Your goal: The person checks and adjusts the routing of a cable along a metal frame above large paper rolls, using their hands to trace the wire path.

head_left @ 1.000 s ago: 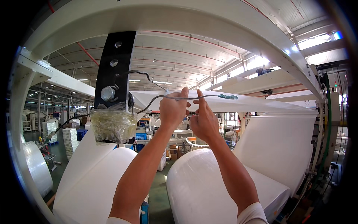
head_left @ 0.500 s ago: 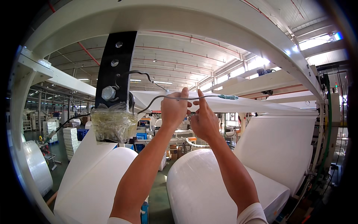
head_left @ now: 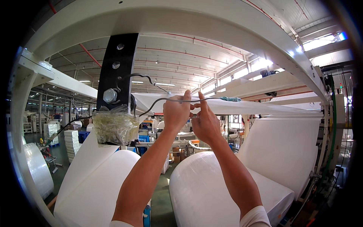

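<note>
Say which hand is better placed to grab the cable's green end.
The right hand, I'd judge: it sits farther along the cable, closer to the green end; the left hand is nearer the black bar.

Bracket (head_left: 116,56) under beam (head_left: 170,17), L of L hand (head_left: 176,115); R hand (head_left: 207,124) adj.; cable (head_left: 158,100) runs R past both.

A thin dark wire (head_left: 165,98) curves rightward to a crumpled green tip (head_left: 230,99).
</note>
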Tool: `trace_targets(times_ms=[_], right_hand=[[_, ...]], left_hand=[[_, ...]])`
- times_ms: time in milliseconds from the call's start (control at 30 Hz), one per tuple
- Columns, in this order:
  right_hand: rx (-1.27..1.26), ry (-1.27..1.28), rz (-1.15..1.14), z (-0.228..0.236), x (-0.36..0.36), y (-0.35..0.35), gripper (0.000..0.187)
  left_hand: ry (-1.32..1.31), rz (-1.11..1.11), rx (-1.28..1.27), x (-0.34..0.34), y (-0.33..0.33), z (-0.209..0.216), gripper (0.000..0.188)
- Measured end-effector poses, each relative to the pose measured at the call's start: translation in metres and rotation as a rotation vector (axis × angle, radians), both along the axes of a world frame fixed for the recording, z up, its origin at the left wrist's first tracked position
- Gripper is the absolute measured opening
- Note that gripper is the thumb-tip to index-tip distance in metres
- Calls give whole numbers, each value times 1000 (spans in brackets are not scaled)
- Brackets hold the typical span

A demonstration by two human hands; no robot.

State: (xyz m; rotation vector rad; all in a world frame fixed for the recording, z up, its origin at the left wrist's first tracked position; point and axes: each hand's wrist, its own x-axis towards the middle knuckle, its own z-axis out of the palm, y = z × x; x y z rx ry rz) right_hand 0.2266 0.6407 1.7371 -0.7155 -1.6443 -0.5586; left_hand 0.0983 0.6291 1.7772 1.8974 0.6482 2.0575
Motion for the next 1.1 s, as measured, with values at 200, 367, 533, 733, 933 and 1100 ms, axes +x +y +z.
trace_targets(times_ms=[200, 367, 533, 733, 933, 1100], right_hand=[[91, -19, -44, -3, 0, 11, 90], [21, -8, -21, -1, -1, 0, 88], [-9, -9, -20, 0, -2, -7, 86], [94, -16, -31, -2, 0, 3, 88], [62, -28, -3, -2, 0, -1, 87], [33, -24, -46, -3, 4, -3, 88]], left_hand=[[19, -6, 14, -1, 5, 0, 52], [60, -24, 59, -3, 0, -3, 44], [85, 2, 86, -2, -3, -4, 41], [70, 17, 83, 1, -3, -3, 41], [28, 48, 87, 0, 4, -3, 43], [71, 100, 76, 0, 1, -4, 45]])
